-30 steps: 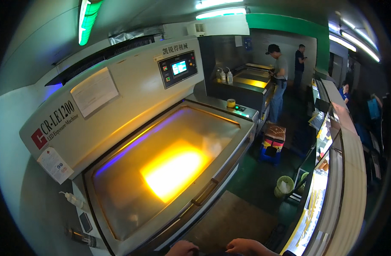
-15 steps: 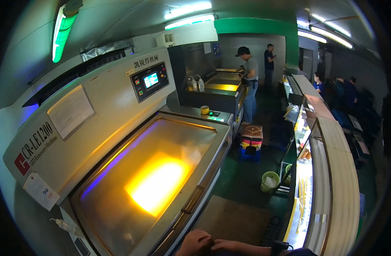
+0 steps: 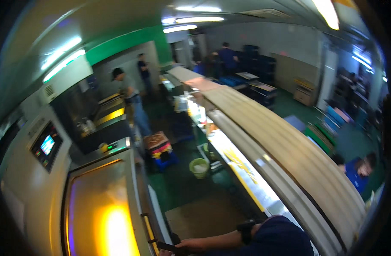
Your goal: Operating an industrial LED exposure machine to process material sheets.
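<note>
My right hand (image 3: 190,244) is low in the picture, its forearm coming in from the lower right with a dark sleeve and a black wristband (image 3: 246,231). Its fingers close around a dark, narrow object (image 3: 167,247), whose kind I cannot make out. Only a sliver of my left hand (image 3: 165,252) shows at the bottom edge, beside that object; its fingers are hidden. Just left of both hands is the front edge of a large exposure machine (image 3: 86,187), with bright yellow light glowing under its flat top.
A long light-box bench (image 3: 263,187) with a ridged cover (image 3: 285,141) runs along the right. A green bin (image 3: 199,168) and a stool (image 3: 159,147) stand in the aisle. One person (image 3: 133,98) works at a farther machine; another (image 3: 358,173) is at lower right.
The view has swung right, so the machine sits farther left and more of the bench and room shows. My left hand has mostly dropped out of the bottom edge.
</note>
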Available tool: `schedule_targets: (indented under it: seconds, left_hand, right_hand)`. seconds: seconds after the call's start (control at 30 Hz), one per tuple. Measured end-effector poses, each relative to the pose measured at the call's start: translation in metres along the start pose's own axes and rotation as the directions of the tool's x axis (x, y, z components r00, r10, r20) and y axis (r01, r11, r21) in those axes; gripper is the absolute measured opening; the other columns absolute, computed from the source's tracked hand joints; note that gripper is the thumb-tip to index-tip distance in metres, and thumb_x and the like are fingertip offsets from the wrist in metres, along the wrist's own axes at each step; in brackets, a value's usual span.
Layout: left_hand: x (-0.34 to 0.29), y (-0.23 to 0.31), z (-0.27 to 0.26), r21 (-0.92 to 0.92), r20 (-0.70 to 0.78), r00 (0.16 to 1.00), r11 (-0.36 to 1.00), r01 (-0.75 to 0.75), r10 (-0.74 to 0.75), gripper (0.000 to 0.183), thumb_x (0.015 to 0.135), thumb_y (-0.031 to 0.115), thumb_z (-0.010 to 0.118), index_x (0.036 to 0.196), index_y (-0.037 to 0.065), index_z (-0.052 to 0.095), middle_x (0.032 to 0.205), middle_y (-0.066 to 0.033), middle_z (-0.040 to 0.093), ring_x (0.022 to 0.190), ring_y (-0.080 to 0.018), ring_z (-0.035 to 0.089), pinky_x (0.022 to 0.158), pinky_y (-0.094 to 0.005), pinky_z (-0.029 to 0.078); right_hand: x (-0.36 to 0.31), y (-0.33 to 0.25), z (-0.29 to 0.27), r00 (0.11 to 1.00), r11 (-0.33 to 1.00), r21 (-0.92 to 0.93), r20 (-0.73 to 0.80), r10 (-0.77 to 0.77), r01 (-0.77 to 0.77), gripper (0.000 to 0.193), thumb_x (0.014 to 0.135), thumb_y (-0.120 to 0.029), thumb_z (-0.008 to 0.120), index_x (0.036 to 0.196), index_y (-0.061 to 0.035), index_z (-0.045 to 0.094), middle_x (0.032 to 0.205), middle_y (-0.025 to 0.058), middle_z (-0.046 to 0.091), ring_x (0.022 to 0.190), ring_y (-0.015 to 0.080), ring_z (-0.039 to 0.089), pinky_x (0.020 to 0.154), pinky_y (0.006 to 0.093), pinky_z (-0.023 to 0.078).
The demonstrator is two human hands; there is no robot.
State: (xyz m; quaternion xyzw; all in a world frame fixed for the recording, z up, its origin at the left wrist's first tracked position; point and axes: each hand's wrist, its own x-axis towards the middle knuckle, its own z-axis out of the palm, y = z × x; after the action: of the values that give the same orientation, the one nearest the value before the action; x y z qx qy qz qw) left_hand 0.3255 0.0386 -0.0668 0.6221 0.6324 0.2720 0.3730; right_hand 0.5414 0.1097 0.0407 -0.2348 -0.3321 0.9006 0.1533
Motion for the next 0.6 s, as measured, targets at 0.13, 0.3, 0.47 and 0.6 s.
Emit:
schedule_targets:
  seconds: [0.13, 0.3, 0.47, 0.6]
  left_hand:
    - [-0.008, 0.001, -0.006, -0.328, -0.035, 0.999, 0.944, -0.032, 0.022, 0.043, 0.094, 0.027, 0.050, 0.132, 0.006, 0.047, 0.125, -0.0110, 0.056, 0.113, -0.0276, 0.054, 0.095, -0.0460, 0.043]
    - [0.011, -0.006, -0.013, -0.887, -0.080, 0.943, 0.454, 0.081, -0.324, 0.035, 0.095, 0.028, 0.051, 0.121, 0.005, 0.054, 0.113, -0.0101, 0.060, 0.104, -0.0278, 0.056, 0.090, -0.0440, 0.045]
    - [0.054, -0.028, -0.015, -0.994, 0.109, 0.764, -0.080, 0.075, -0.636, 0.031, 0.097, 0.033, 0.050, 0.104, 0.005, 0.062, 0.092, -0.0088, 0.064, 0.089, -0.0270, 0.059, 0.080, -0.0455, 0.048]
    - [0.064, 0.002, -0.017, -0.993, 0.117, 0.737, -0.098, 0.069, -0.666, 0.031, 0.098, 0.033, 0.048, 0.106, 0.005, 0.059, 0.094, -0.0097, 0.063, 0.089, -0.0268, 0.058, 0.080, -0.0475, 0.048]
  right_hand:
    - [0.004, 0.016, -0.014, 1.000, 0.992, 0.129, -0.023, 0.004, -0.001, 0.040, 0.094, -0.034, 0.047, 0.109, -0.0002, 0.063, 0.102, 0.0151, 0.068, 0.094, 0.0282, 0.064, 0.081, 0.0407, 0.049]
    - [-0.014, 0.029, -0.029, 0.989, 0.973, 0.210, -0.134, -0.069, 0.096, 0.037, 0.091, -0.030, 0.053, 0.113, -0.0012, 0.061, 0.104, 0.0140, 0.067, 0.094, 0.0294, 0.063, 0.081, 0.0417, 0.049]
    - [-0.041, 0.045, -0.054, 0.991, 0.934, 0.334, -0.014, -0.133, 0.130, 0.043, 0.092, -0.040, 0.055, 0.117, -0.0055, 0.051, 0.081, 0.0051, 0.060, 0.112, 0.0253, 0.055, 0.100, 0.0417, 0.037]
    - [-0.070, 0.058, -0.075, 0.990, 0.980, 0.161, -0.099, -0.101, 0.117, 0.031, 0.092, -0.034, 0.059, 0.102, -0.0046, 0.060, 0.091, 0.0098, 0.067, 0.105, 0.0231, 0.061, 0.094, 0.0355, 0.044]
